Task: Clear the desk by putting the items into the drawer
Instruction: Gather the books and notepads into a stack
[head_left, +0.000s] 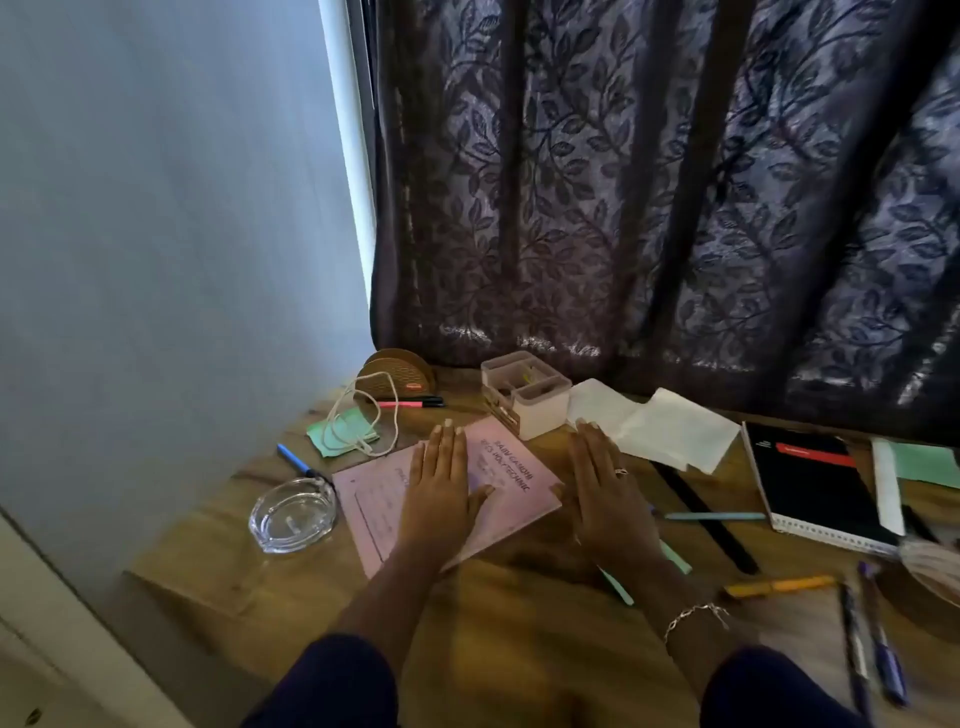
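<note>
Nothing is cleared yet: left hand (441, 486) lies flat on the pink booklet (511, 467), right hand (605, 486) flat at its 3 o'clock, gripping nothing; next, grasp the booklet.

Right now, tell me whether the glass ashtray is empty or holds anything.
Empty. The glass ashtray stands upright on the desk, and only clear glass shows in its bowl, with nothing inside.

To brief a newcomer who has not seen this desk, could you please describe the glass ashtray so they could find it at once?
Start at the wooden desk below the dark leaf-patterned curtain and go to its left side, near the pale wall. The glass ashtray sits there, just left of the pink booklet. It alone is a clear, rounded dish; the blue pen beside it is thin and opaque.
</note>
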